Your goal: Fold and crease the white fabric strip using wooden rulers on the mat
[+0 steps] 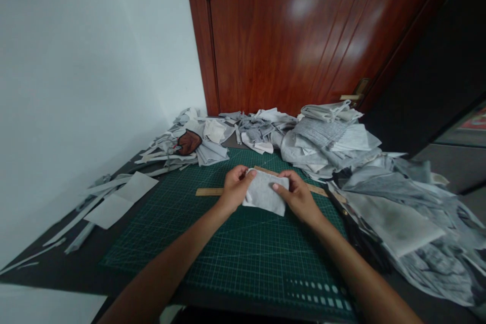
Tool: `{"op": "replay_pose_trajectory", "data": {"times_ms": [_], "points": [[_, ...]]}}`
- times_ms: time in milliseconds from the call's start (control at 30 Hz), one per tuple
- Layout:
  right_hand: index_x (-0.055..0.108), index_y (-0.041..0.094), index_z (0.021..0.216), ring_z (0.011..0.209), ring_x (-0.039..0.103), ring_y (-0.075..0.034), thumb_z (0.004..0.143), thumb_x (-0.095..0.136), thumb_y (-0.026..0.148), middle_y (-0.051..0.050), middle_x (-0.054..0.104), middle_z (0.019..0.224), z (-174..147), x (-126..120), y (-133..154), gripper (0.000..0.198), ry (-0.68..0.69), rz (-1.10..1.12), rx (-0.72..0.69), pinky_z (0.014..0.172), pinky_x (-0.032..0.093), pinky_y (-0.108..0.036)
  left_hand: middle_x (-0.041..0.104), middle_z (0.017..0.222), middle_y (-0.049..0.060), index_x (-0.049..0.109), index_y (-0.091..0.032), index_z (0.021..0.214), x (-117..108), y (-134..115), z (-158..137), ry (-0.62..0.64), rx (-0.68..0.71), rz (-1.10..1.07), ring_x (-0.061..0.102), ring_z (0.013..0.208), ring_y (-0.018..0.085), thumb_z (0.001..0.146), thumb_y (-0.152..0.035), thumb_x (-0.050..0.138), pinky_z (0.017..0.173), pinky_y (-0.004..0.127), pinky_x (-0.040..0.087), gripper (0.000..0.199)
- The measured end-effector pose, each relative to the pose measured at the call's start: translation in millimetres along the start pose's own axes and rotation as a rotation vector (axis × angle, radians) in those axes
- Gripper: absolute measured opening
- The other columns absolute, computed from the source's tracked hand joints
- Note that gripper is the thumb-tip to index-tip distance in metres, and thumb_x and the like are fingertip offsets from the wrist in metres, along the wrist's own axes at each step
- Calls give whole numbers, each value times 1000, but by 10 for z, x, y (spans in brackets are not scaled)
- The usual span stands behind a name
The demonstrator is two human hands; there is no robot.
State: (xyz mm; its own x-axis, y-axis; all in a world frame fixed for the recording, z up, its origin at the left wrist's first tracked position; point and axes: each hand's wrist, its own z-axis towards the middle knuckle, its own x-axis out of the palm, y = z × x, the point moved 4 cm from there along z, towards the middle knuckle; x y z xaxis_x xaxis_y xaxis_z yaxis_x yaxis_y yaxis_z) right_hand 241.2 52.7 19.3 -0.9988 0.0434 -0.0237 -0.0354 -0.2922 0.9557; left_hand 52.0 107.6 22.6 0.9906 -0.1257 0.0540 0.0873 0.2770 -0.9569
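Observation:
A small light grey piece of fabric (266,193) is held up between both hands above a green cutting mat (228,253). My left hand (236,188) pinches its upper left edge, thumb in front. With thumb on the front face, my right hand (298,193) grips the upper right side. Behind the fabric a wooden ruler (209,192) lies across the mat, its middle hidden by the hands and cloth. Another flat brown strip (261,169) shows just past the fabric's top edge.
Folded grey fabric (326,136) is heaped at the back right, with more cloth (410,217) along the right side beside dark-handled scissors (357,233). Scraps and a dark brown mesh piece (189,143) lie at the back left. Pale sheets (121,200) rest left of the mat. A wooden door (273,35) stands behind.

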Motion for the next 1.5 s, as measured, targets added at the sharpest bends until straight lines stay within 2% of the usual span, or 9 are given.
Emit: {"op": "replay_pose_trajectory", "data": {"times_ms": [200,333,433,600,800,1000,1233,1400,1500], "points": [[62,24,84,61,47,-16,84,76,46,4,54,69,71,-160,16,26,-71,-166,-107,57,38,-28,51,73,-6,51,-23,88,-60,-72,39,-9,122,26,49,66,12,80,-38,73,63,22,39,28],[71,23,87,71,60,-21,86,76,41,-2,67,79,87,-245,38,18,-84,-396,-200,64,46,-32,56,72,-3,60,-20,76,-58,-54,18,38,140,108,52,68,13,79,-30,73,65,23,39,17],[74,23,87,82,67,-24,90,74,38,-6,73,89,75,-260,102,15,-102,-540,-336,75,52,-37,62,72,-1,65,-20,79,-66,18,21,32,123,124,57,67,14,80,-31,73,64,24,41,14],[73,23,89,84,69,-24,95,70,35,-6,72,90,0,-219,235,14,-132,-628,-492,77,56,-39,65,72,-2,67,-20,80,-87,77,20,-45,119,153,60,68,14,73,-29,81,66,23,44,19],[74,24,95,87,68,-24,99,64,29,-7,71,96,-100,-133,345,12,-29,-681,-618,77,56,-38,57,62,-4,64,-19,68,-77,2,-10,-90,85,41,51,59,12,76,-40,81,56,23,38,29],[74,24,90,84,68,-24,96,69,37,-7,72,91,-47,-191,319,16,-93,-682,-545,75,55,-38,63,66,-2,64,-18,71,-86,-74,24,-101,67,-38,56,62,13,71,-45,82,59,24,43,32],[71,23,81,73,63,-22,88,75,42,-3,70,80,31,-287,198,21,-264,-541,-310,69,50,-36,65,68,0,64,-19,72,-58,-157,-10,-116,72,-73,60,65,14,66,-41,86,64,25,46,32],[70,21,107,70,59,-20,79,80,46,-1,67,80,24,-310,150,39,-337,-379,-192,65,48,-34,66,74,-2,71,-20,97,-58,-157,-17,-142,98,-98,63,69,14,67,-33,86,68,26,48,36],[74,20,98,68,58,-20,80,79,48,-2,69,79,24,-315,161,34,-331,-400,-171,65,47,-34,69,74,1,74,-18,87,-62,-123,0,-119,57,-85,63,68,15,65,-34,87,67,27,48,29]]}}
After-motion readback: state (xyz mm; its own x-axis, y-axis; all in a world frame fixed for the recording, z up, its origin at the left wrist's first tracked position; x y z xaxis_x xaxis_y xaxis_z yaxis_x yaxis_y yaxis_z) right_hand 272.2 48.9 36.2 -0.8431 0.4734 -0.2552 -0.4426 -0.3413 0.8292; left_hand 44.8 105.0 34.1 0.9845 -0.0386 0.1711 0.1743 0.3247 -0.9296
